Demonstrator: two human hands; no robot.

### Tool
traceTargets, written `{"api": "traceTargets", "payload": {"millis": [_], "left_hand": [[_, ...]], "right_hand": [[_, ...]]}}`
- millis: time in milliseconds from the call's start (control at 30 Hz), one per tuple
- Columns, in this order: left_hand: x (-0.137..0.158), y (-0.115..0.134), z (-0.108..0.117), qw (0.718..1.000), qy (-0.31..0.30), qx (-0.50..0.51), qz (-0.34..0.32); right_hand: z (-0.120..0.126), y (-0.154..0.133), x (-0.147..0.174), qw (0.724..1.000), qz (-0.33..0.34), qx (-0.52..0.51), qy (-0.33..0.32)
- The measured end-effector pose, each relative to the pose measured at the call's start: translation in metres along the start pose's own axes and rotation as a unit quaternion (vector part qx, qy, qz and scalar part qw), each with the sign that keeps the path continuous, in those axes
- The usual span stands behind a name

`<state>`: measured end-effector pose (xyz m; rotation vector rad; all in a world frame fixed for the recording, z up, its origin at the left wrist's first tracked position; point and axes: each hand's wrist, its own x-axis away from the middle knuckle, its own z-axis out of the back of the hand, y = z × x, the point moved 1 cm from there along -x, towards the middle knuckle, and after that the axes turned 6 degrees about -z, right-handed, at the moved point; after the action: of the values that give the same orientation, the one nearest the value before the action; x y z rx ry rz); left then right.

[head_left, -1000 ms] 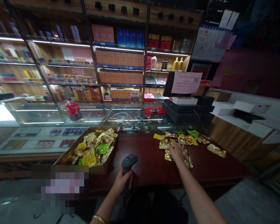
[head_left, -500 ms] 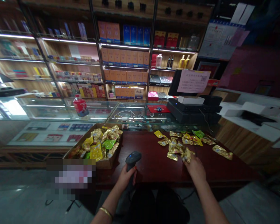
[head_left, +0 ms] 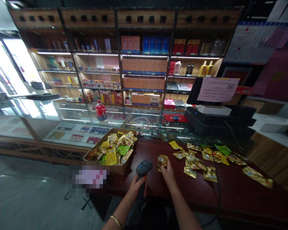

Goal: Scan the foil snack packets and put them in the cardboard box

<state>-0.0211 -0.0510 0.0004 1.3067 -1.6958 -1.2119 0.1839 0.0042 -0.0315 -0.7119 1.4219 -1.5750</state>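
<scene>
My left hand (head_left: pixel 137 185) is wrapped round the handle of a dark barcode scanner (head_left: pixel 144 167), whose head tilts up over the table's front edge. In my right hand (head_left: pixel 168 174) is a small gold snack packet (head_left: pixel 162 162), pinched by its lower right side just to the right of the scanner. Several gold, yellow and green packets (head_left: pixel 192 163) lie loose on the dark red table (head_left: pixel 153 148), to the right of my right hand. Left of the scanner stands an open cardboard box (head_left: pixel 118 169) heaped with similar packets (head_left: pixel 117 148).
Behind the table runs a glass display counter (head_left: pixel 115 111) with a red-labelled bottle (head_left: pixel 100 111) on it. A register (head_left: pixel 218 118) with a paper-covered screen (head_left: pixel 217 89) stands at the back right. A black cable (head_left: pixel 217 191) crosses the table's right part.
My right hand has moved left from the loose packets to beside the scanner, now with a gold packet in it. The view has swung left. My left hand still holds the scanner.
</scene>
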Motion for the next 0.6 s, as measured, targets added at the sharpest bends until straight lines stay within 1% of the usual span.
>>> {"api": "traceTargets", "payload": {"millis": [67,133,200,267,367,433,500,600], "left_hand": [[0.000,0.001,-0.003,1.000,0.002,-0.001,-0.003],[-0.001,0.002,-0.006,1.000,0.009,-0.007,0.004],[0.000,0.004,-0.008,0.999,0.018,-0.024,0.022],[0.004,0.009,-0.010,0.998,0.022,-0.044,0.025],[0.015,0.024,-0.013,0.997,0.029,-0.070,0.000],[0.023,0.037,-0.017,0.994,0.045,-0.099,-0.006],[0.029,0.049,-0.021,0.989,0.057,-0.136,0.004],[0.034,0.062,-0.029,0.984,0.043,-0.173,0.026]], "right_hand": [[0.000,0.005,0.003,0.999,0.030,-0.021,-0.016],[0.003,0.007,0.003,0.997,0.043,-0.062,-0.030],[0.006,0.007,0.000,0.996,0.039,-0.079,-0.017],[0.008,0.007,-0.004,0.997,0.028,-0.077,0.005],[0.007,0.006,-0.006,0.995,0.013,-0.094,0.013],[0.007,0.004,-0.005,0.993,0.007,-0.113,0.014],[0.007,0.003,-0.005,0.992,-0.002,-0.123,0.012],[0.006,0.005,-0.006,0.992,-0.019,-0.125,0.005]]}}
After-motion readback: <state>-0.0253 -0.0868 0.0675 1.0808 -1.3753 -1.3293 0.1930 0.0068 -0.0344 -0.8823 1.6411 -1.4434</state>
